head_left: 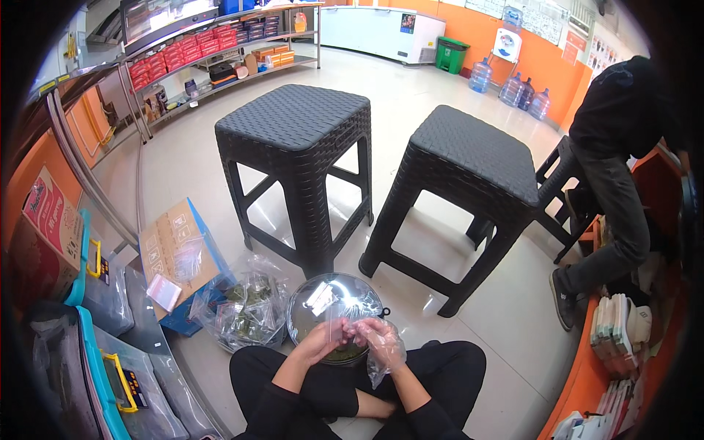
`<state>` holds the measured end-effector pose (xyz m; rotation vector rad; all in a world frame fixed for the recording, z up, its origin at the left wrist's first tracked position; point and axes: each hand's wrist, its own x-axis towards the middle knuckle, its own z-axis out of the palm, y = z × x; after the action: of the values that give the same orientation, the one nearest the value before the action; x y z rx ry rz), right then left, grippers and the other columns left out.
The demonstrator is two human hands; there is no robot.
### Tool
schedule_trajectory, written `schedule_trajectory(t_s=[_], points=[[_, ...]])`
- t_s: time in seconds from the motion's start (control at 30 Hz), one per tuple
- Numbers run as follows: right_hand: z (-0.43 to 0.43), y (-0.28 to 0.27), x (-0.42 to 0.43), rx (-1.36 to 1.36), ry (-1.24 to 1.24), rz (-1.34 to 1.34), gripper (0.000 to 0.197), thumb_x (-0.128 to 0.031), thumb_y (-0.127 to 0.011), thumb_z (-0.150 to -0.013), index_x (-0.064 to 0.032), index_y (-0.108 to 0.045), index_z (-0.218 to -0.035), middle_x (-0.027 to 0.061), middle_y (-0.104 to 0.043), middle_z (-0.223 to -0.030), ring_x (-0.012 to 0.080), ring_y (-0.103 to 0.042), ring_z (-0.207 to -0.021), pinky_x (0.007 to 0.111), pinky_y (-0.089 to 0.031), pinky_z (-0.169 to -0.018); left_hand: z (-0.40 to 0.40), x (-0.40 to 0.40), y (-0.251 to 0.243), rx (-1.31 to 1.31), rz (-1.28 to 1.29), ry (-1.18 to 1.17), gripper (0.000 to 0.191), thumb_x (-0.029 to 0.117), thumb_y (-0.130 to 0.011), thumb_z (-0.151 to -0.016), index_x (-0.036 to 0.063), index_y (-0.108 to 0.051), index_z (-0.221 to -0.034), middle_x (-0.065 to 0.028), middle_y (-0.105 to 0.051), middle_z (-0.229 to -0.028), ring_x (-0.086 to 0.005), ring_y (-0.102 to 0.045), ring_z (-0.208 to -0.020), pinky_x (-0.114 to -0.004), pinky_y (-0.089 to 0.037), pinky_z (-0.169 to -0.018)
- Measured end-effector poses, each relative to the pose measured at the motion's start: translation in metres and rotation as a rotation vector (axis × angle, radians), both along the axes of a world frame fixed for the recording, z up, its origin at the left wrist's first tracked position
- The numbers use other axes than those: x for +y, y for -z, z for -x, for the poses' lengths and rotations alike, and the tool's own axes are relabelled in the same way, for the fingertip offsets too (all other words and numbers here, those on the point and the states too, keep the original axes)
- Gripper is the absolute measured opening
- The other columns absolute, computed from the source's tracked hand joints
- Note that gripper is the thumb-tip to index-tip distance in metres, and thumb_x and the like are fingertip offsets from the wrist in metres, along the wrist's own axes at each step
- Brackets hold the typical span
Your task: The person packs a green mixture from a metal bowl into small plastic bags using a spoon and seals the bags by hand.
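Note:
My left hand (322, 340) is bare and my right hand (385, 344) wears a loose clear plastic glove (378, 371). Their fingertips meet in front of me, pinching what looks like a small clear plastic bag (334, 324). Its edges are hard to make out. Just below and beyond the hands sits a round container (300, 308) with a shiny transparent cover and a dark side tab. Dark green, leafy-looking material (346, 352) shows at its near side. To its left, a large clear plastic bag (258, 275) holds more green material and several small packets (242, 322).
Stacked small clear bags (164, 291) lie on a cardboard box (170, 247) at left, near lidded plastic bins (132, 379). Two black woven-pattern stools (291, 118) (476, 151) stand ahead. A person (610, 181) in dark clothes is at right, beside an orange shelf (577, 357).

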<state>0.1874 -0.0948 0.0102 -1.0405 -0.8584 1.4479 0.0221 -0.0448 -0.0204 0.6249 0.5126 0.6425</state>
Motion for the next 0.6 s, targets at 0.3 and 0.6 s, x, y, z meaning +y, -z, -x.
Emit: schedule_trajectory(t_s=[0.3, 0.6], points=[[0.008, 0.011, -0.001, -0.12, 0.047, -0.146, 0.02, -0.013, -0.065, -0.084, -0.0011, -0.059, -0.099, 0.0023, -0.061, -0.085, 0.0073, -0.056, -0.073, 0.021, -0.045, -0.065, -0.014, -0.003, 0.008, 0.483, -0.405, -0.276, 0.027, 0.027, -0.045, -0.096, 0.0043, -0.057, -0.087, -0.0011, -0.054, -0.071, -0.0099, -0.048, -0.064, -0.025, -0.039, -0.06], [0.012, -0.01, -0.01, -0.358, -0.068, -0.192, 0.02, -0.014, -0.069, -0.081, -0.0025, -0.06, -0.094, -0.001, -0.059, -0.077, 0.0052, -0.052, -0.068, 0.022, -0.043, -0.061, -0.019, -0.007, -0.009, 1.031, -0.821, -0.625, 0.044, 0.028, -0.045, -0.096, -0.0027, -0.053, -0.064, -0.0101, -0.047, -0.051, -0.0153, -0.044, -0.047, -0.034, -0.035, -0.048]])
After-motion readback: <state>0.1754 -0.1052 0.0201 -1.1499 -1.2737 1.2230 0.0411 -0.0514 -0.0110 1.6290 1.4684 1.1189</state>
